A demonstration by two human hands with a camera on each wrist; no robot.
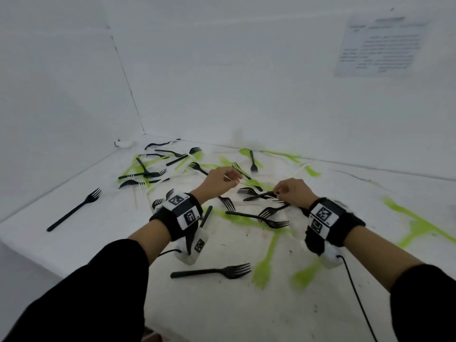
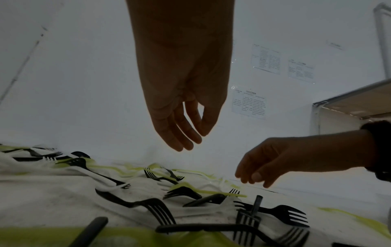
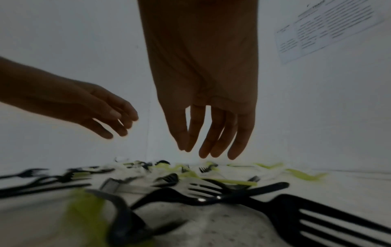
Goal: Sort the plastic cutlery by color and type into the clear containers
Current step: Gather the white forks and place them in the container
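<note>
Black, green and white plastic forks lie scattered and overlapping on the white table point(image 1: 333, 304). My left hand point(image 1: 222, 180) hovers over the middle of the pile; the left wrist view shows its fingers point(image 2: 182, 133) hanging relaxed and holding nothing. My right hand point(image 1: 287, 190) hangs just above the handle end of a black fork point(image 1: 259, 196). In the right wrist view its fingers point(image 3: 211, 147) point straight down, clear of the forks below. No clear container shows in the head view.
A black fork point(image 1: 212, 271) lies alone near the front, another point(image 1: 74, 209) at the left. Green forks point(image 1: 265, 262) lie at front right. White walls close the left and back. A printed sheet point(image 1: 380, 45) hangs on the wall. A box-like edge point(image 2: 349, 103) stands at the right.
</note>
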